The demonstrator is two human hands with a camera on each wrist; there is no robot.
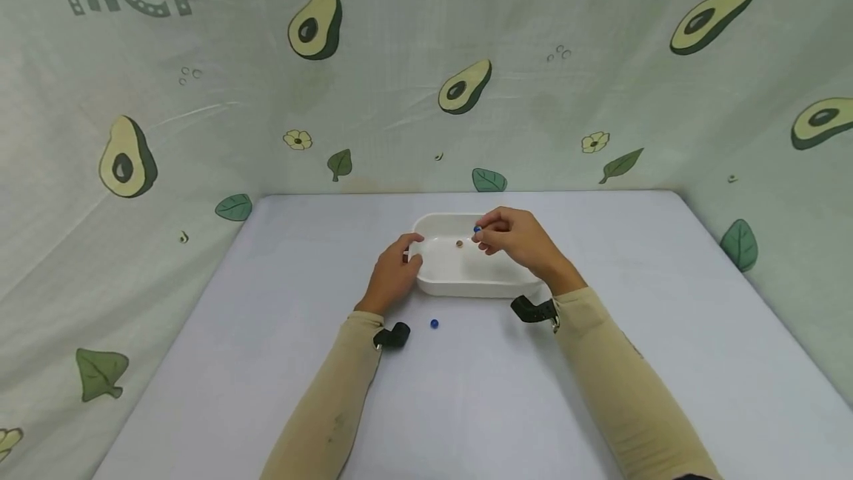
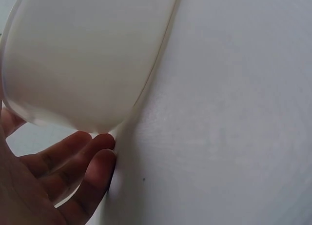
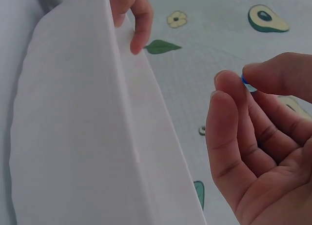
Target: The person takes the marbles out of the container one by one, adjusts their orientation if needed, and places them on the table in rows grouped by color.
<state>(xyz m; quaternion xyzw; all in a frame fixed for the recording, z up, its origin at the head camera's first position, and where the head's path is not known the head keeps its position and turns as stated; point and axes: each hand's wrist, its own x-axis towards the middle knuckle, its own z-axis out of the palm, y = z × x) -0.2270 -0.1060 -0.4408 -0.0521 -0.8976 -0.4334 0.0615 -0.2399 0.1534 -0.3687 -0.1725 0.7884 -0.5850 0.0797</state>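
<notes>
From the person's head, I see two forearms in tan sleeves reaching forward over a white surface. The left hand angles inward, fingers gripping the left end of a white tray. The right hand is raised over the tray, fingers pinching a small blue ball. A brownish bead lies in the tray, just left of those fingers; a second blue ball sits nearer the person than the left fingers.

At the left wrist, bent fingers touch the tray's end.

At the right wrist, thumb and fingertip press the held ball between them, the other fingers bent alongside.
</notes>
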